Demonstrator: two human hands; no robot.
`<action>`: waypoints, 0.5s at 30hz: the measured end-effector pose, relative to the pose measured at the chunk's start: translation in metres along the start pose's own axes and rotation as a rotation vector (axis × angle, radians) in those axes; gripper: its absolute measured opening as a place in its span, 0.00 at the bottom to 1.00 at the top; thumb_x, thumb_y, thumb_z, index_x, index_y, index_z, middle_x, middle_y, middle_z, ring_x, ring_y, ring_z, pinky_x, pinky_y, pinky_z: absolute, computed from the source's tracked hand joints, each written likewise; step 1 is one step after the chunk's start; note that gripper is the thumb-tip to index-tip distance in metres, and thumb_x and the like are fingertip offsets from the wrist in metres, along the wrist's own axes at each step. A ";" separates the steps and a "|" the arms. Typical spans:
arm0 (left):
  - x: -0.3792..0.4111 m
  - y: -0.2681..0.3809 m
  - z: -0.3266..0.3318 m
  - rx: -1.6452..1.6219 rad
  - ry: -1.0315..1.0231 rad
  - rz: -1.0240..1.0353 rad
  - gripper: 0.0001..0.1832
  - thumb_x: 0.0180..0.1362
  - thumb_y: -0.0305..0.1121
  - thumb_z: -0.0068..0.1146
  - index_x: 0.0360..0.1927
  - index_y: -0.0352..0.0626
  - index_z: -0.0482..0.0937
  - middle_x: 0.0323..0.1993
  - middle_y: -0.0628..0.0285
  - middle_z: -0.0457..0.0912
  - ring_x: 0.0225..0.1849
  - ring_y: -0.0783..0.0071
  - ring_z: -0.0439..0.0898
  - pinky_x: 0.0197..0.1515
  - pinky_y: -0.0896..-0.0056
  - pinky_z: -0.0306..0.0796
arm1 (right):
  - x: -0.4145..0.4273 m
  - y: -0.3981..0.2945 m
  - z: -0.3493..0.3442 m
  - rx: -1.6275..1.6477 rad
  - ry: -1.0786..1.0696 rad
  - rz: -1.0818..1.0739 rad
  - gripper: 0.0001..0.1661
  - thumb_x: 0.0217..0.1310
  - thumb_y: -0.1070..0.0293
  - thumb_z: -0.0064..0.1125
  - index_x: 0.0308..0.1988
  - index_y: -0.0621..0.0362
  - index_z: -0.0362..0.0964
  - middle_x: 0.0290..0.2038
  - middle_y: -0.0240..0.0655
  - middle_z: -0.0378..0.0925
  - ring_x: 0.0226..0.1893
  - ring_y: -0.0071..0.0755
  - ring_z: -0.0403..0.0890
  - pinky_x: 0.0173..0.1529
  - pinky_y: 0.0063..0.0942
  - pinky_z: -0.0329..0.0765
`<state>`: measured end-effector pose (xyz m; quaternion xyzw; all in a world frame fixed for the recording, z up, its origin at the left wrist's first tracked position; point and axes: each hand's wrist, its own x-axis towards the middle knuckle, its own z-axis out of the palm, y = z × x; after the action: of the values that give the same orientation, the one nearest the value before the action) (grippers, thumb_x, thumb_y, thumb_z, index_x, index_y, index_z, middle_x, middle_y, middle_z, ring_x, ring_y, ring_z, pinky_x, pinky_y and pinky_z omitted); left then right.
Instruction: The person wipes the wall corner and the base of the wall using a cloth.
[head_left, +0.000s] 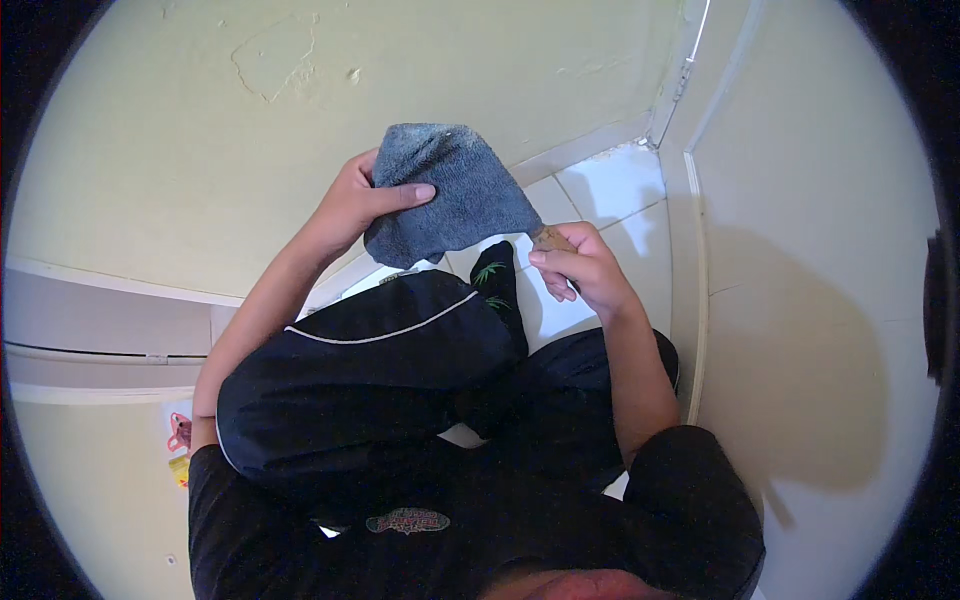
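A grey-blue terry cloth (457, 187) is draped over something in front of me, above my lap. My left hand (360, 199) pinches the cloth from its left side, thumb on top and the other fingers hidden behind it. At the cloth's right corner, a brown wood-like handle (552, 238) with dark markings sticks out. My right hand (581, 262) is closed around that handle. Whatever the handle belongs to is hidden under the cloth, so I cannot tell what it is.
My legs in black trousers (360, 382) are folded beneath the hands, and a black sock (499, 289) shows between them. Ahead stands a pale yellow wall (247, 150) with blistered paint. White floor tiles (622, 187) meet a cream panel (795, 262) at right. Red and yellow packets (178, 450) lie at left.
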<state>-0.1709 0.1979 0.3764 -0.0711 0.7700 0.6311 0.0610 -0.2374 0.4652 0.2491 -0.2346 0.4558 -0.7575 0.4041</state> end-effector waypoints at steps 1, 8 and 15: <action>0.000 0.000 0.000 0.000 -0.001 0.001 0.22 0.53 0.28 0.67 0.52 0.36 0.76 0.44 0.60 0.83 0.45 0.75 0.82 0.52 0.70 0.74 | -0.001 -0.001 -0.001 0.044 -0.028 0.032 0.13 0.60 0.68 0.63 0.24 0.55 0.67 0.12 0.23 0.63 0.09 0.16 0.63 0.14 0.20 0.58; -0.002 -0.002 0.006 -0.190 -0.005 -0.039 0.21 0.56 0.29 0.64 0.53 0.35 0.76 0.44 0.59 0.83 0.45 0.73 0.82 0.52 0.67 0.75 | 0.000 0.005 -0.003 0.246 -0.156 0.129 0.15 0.62 0.64 0.59 0.24 0.55 0.67 0.11 0.24 0.62 0.07 0.17 0.60 0.13 0.22 0.58; 0.000 -0.007 0.011 -0.275 0.068 -0.071 0.21 0.57 0.29 0.63 0.54 0.35 0.74 0.46 0.58 0.82 0.45 0.71 0.82 0.53 0.66 0.76 | 0.002 0.003 0.003 0.298 -0.147 0.153 0.27 0.72 0.48 0.46 0.25 0.57 0.67 0.10 0.22 0.58 0.05 0.17 0.57 0.13 0.22 0.57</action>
<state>-0.1700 0.2070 0.3679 -0.1276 0.6749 0.7253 0.0467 -0.2356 0.4612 0.2474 -0.1916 0.3243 -0.7645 0.5231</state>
